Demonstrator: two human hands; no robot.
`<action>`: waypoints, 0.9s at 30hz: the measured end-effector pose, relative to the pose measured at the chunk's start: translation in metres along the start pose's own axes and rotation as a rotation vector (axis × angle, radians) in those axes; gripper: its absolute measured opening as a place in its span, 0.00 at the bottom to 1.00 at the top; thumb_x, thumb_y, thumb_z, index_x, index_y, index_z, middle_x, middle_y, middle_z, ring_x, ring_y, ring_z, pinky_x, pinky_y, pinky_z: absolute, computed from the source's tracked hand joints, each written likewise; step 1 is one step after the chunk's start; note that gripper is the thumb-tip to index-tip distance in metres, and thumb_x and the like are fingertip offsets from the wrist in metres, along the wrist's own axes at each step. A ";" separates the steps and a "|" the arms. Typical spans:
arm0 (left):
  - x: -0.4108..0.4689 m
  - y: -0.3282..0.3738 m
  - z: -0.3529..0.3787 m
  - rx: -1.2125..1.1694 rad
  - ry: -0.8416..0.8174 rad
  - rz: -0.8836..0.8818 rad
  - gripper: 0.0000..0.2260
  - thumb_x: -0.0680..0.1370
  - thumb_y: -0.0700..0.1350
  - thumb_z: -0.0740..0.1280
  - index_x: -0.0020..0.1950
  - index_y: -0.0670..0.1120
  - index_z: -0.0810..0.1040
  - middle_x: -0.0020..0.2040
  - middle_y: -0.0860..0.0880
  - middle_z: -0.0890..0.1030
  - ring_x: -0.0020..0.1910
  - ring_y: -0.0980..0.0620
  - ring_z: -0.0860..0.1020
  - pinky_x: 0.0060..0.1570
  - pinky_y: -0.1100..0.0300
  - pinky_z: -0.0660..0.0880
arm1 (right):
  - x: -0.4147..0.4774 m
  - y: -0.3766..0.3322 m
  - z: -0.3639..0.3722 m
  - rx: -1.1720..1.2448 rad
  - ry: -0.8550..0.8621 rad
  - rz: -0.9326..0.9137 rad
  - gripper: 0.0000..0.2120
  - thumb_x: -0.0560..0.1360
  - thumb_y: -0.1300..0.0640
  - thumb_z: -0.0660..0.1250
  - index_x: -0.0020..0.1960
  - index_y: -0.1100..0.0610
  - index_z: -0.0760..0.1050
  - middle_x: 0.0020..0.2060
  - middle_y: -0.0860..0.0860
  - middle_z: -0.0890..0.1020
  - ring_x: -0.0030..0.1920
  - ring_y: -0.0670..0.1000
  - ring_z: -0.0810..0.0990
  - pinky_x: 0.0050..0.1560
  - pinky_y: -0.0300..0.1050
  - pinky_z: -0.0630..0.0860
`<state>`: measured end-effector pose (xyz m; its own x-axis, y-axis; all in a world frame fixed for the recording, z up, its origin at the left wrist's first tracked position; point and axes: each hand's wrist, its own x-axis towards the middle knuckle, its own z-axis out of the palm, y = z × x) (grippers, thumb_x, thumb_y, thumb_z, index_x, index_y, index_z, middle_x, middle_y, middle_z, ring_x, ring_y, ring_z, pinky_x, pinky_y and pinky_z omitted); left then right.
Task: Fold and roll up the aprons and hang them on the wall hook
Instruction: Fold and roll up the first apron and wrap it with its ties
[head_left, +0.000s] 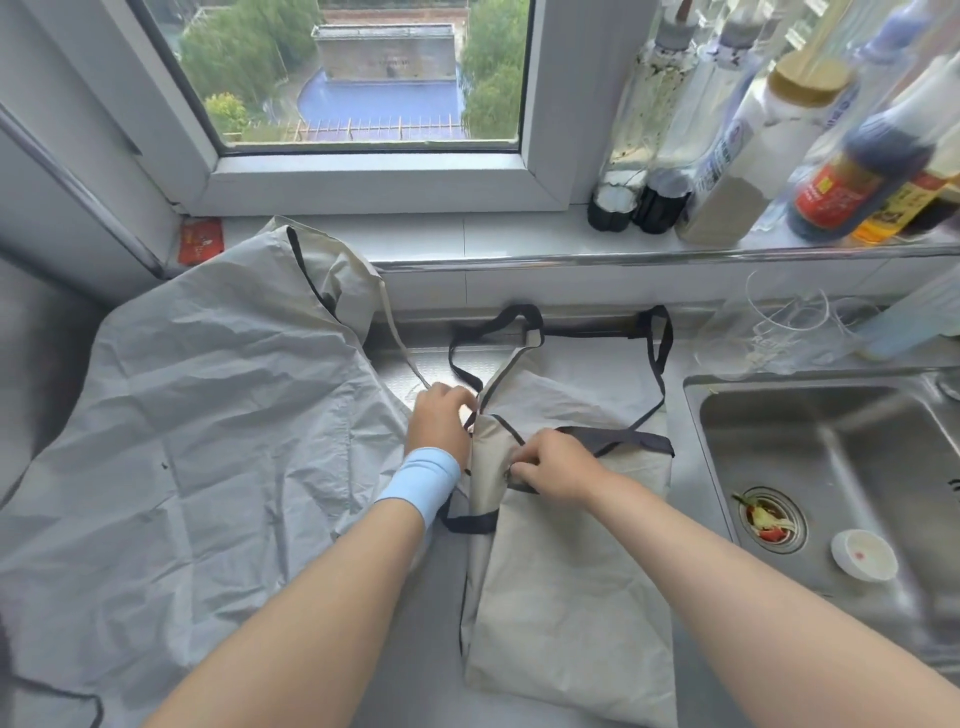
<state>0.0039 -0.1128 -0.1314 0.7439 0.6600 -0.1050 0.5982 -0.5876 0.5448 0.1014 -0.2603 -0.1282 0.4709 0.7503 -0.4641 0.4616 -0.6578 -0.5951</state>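
Head view: left hand grips folded apron edge, right hand pinches strap; tuck straps inside before rolling.

L hand + R hand on folded apron, 2nd apron beside

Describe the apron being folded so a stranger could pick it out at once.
Start at the steel sink on the right. On the counter directly left of it lies the folded apron, a narrow beige panel with dark straps looped at its far end. Unlike the spread apron further left, wide and crumpled, it lies flat.
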 end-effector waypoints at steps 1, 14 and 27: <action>0.000 -0.005 -0.006 0.088 -0.032 -0.023 0.19 0.71 0.30 0.59 0.53 0.49 0.79 0.55 0.47 0.75 0.58 0.45 0.71 0.56 0.55 0.70 | 0.002 -0.001 0.001 -0.017 0.003 0.011 0.09 0.76 0.55 0.65 0.42 0.46 0.83 0.36 0.38 0.82 0.41 0.42 0.78 0.47 0.40 0.71; 0.003 -0.013 -0.017 0.343 -0.388 -0.161 0.11 0.74 0.47 0.63 0.54 0.49 0.80 0.54 0.48 0.82 0.55 0.44 0.79 0.49 0.58 0.73 | 0.016 -0.044 0.037 -0.414 -0.025 -0.084 0.27 0.60 0.33 0.71 0.51 0.48 0.72 0.50 0.46 0.80 0.53 0.52 0.79 0.48 0.48 0.75; 0.045 0.030 -0.060 -0.642 -0.144 -0.361 0.18 0.76 0.39 0.68 0.66 0.39 0.75 0.52 0.44 0.82 0.45 0.43 0.82 0.54 0.48 0.79 | 0.027 -0.036 -0.022 0.307 0.269 0.122 0.09 0.74 0.59 0.62 0.47 0.48 0.78 0.44 0.46 0.82 0.45 0.47 0.79 0.44 0.38 0.69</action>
<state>0.0376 -0.0727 -0.0695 0.5921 0.6665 -0.4529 0.5536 0.0719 0.8297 0.1138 -0.2178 -0.1050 0.7064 0.5974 -0.3796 0.1645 -0.6602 -0.7329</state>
